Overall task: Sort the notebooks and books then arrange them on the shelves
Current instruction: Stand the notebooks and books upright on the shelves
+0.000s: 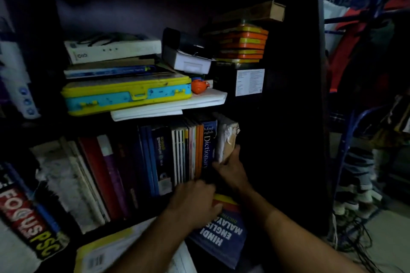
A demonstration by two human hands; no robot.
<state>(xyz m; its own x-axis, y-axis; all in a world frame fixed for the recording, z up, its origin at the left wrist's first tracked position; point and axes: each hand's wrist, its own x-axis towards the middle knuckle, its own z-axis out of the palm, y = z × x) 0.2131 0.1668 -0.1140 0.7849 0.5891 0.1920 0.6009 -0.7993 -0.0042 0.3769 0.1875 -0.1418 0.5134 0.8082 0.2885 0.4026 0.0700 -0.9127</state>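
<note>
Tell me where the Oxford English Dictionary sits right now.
The Oxford English Dictionary stands upright near the right end of the lower shelf row, between the orange-spined books and the worn book gripped by the right hand.

Home room: crammed dark bookshelf (288,117), clothes rack (355,29) with hanging garments beside it.
</note>
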